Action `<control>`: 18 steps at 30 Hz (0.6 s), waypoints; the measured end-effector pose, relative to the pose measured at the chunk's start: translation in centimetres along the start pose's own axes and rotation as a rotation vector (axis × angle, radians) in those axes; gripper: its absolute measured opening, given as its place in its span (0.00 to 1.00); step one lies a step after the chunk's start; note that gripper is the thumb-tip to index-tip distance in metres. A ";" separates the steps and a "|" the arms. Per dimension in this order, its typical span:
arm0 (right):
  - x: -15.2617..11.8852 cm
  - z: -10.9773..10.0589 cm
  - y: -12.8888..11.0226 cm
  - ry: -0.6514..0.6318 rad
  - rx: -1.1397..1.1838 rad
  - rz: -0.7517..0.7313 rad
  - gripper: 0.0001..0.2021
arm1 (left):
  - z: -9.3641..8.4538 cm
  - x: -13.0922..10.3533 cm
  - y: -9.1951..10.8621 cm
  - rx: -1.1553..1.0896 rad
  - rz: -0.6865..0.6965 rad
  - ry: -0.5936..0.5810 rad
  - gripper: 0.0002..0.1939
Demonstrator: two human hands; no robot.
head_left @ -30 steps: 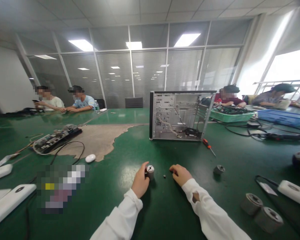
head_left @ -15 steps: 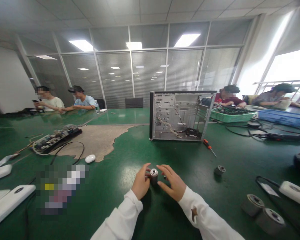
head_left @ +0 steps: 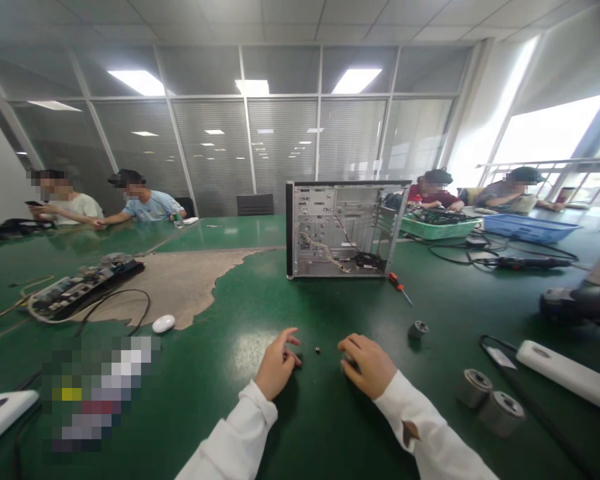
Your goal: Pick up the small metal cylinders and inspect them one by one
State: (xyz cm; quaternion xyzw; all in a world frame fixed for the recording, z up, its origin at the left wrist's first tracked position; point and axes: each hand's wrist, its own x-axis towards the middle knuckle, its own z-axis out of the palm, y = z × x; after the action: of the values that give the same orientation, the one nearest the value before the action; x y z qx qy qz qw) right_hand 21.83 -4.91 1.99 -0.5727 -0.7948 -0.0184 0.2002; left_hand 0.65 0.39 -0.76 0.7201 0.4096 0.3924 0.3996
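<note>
My left hand [head_left: 277,367] hovers over the green table [head_left: 260,300] with its fingers apart and nothing in them. To its right lies a tiny metal piece [head_left: 317,350], untouched. My right hand [head_left: 369,367] is curled round the small metal cylinder, which its fingers hide almost wholly. Another grey metal cylinder [head_left: 419,329] stands beyond my right hand, and two larger ones [head_left: 475,387] [head_left: 503,412] stand side by side at the right.
An open computer case [head_left: 343,230] stands ahead, with a red screwdriver [head_left: 399,287] beside it. Circuit boards [head_left: 90,287] and a white mouse [head_left: 163,324] are on the left. Green [head_left: 440,228] and blue [head_left: 530,228] baskets, cables and a power strip [head_left: 565,377] lie right. Several people sit at the far side.
The cylinder between my hands has left its spot, and my right hand has moved right and closed round it. My left hand has opened away from it. The view has shifted to the right.
</note>
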 end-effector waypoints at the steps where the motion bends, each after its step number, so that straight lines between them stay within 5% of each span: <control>1: -0.6 -0.3 1.3 0.001 -0.052 0.050 0.09 | -0.1 0.0 0.0 0.007 0.003 0.007 0.27; 9: -4.9 -3.2 10.0 -0.055 -0.445 0.386 0.09 | -0.1 0.0 0.5 0.028 0.028 0.018 0.24; 18: -6.4 -4.2 11.3 -0.131 -0.543 0.523 0.08 | -0.3 0.0 0.6 0.021 0.026 0.038 0.22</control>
State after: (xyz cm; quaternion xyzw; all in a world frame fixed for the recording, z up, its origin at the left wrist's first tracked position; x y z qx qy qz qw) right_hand 35.11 -7.87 1.47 -0.7883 -0.5991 -0.1399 -0.0121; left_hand 0.50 0.30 -0.12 0.7220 0.4118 0.4069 0.3788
